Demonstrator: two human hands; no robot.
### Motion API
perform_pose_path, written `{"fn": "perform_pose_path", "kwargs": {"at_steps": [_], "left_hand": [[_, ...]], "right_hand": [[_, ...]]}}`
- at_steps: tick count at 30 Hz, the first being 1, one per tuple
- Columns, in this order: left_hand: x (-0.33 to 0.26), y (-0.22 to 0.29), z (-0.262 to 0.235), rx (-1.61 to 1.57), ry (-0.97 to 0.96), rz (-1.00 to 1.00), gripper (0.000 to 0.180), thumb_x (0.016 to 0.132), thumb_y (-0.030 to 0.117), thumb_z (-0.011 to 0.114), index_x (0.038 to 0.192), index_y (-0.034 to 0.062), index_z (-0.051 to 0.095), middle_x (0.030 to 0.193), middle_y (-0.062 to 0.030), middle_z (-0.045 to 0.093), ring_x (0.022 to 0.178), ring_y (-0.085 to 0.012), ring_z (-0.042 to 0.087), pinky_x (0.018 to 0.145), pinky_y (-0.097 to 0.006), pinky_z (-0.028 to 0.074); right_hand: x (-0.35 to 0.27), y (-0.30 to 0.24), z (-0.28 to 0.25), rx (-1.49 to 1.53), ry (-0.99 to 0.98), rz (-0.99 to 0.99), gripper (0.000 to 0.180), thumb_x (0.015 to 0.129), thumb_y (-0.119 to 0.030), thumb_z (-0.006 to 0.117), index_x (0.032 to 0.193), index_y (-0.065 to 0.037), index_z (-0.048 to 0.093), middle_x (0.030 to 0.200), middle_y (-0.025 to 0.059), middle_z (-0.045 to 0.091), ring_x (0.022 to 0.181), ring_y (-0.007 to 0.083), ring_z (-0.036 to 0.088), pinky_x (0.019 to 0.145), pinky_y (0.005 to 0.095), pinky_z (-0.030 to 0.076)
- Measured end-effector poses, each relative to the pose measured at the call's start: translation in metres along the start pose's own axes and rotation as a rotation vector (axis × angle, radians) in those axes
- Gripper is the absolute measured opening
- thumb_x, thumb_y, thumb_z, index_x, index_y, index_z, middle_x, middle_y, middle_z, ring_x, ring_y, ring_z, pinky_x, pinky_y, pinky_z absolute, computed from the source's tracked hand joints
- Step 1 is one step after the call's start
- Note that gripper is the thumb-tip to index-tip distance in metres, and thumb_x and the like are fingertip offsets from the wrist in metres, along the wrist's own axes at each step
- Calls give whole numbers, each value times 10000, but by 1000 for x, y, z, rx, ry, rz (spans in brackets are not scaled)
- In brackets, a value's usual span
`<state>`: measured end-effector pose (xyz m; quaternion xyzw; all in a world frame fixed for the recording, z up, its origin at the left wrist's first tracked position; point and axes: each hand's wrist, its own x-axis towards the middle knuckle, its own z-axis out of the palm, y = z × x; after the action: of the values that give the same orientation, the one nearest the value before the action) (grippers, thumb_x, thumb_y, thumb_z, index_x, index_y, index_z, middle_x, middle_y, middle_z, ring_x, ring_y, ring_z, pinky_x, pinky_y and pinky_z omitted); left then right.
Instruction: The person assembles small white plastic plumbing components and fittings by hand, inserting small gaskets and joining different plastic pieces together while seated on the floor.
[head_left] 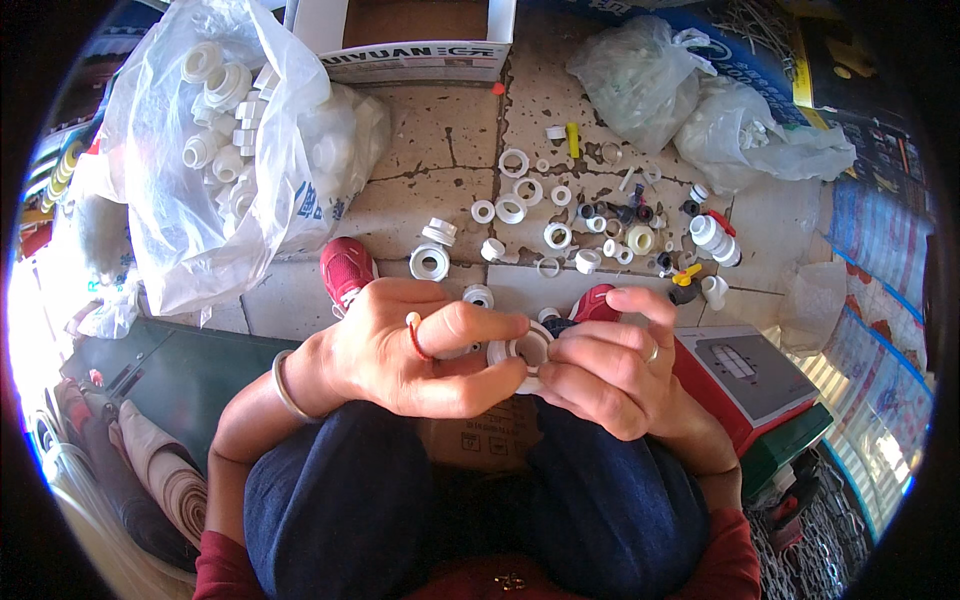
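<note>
Both my hands closed on 1 white fitting [522, 352] over my lap: left hand [405, 345] pinches its rim, right hand [600, 360] grips opp. side. Assembly looks mid-step. Approx. 30 loose parts [560, 235] remain on floor [430, 170]; bag [215, 130] at floor's left edge holds more.

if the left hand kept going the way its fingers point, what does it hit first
The left hand points toward the person's right, so it would first meet the white ring fitting it already touches, then the right hand just behind.

Clear bag [200, 150] of white fittings left; cardboard box [410, 40] top; red shoe [345, 270].
</note>
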<state>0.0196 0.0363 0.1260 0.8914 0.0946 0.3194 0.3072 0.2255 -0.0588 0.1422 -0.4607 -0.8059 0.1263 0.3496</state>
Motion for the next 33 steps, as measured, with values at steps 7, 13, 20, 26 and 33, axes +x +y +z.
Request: {"fn": "perform_pose_path", "kwargs": {"at_steps": [7, 13, 20, 26, 33], "left_hand": [[-7, -4, 10, -78, 20, -47, 332, 686, 60, 665, 972, 167, 534, 937, -64, 603, 521, -123, 571, 404, -213, 474], [-11, -8, 14, -49, 40, 12, 343, 676, 43, 664, 970, 165, 536, 947, -74, 593, 534, -126, 577, 406, -217, 476], [-8, -7, 15, -194, 84, 25, 353, 679, 11, 648, 975, 168, 535, 948, -75, 597, 513, -104, 555, 392, -207, 452], [-6, -6, 12, -120, 61, 71, 354, 685, 2, 643, 977, 168, 535, 962, -75, 605, 488, -86, 528, 387, -202, 437], [-7, -8, 13, -148, 105, 66, 336, 696, 4, 641, 976, 158, 535, 971, -89, 610, 470, -86, 516, 378, -201, 422]], "right_hand": [[0, 1, 10, 54, 45, 66, 228, 702, -172, 733, 885, -123, 606, 875, -21, 590, 789, 116, 586, 893, 422, 420], [4, 3, 10, 41, -14, 64, 290, 659, -189, 769, 892, -117, 612, 915, -14, 581, 805, 131, 590, 888, 440, 424], [5, 5, 9, 267, 23, 89, 362, 621, -142, 792, 939, -98, 625, 929, -10, 587, 818, 149, 580, 884, 409, 425], [11, 3, -3, 412, -135, 216, 385, 606, -132, 801, 953, -108, 637, 926, -7, 591, 830, 136, 565, 867, 401, 411], [9, -2, -4, 283, -13, 132, 278, 664, -156, 759, 926, -125, 671, 930, -37, 619, 834, 101, 561, 866, 410, 398]]}}
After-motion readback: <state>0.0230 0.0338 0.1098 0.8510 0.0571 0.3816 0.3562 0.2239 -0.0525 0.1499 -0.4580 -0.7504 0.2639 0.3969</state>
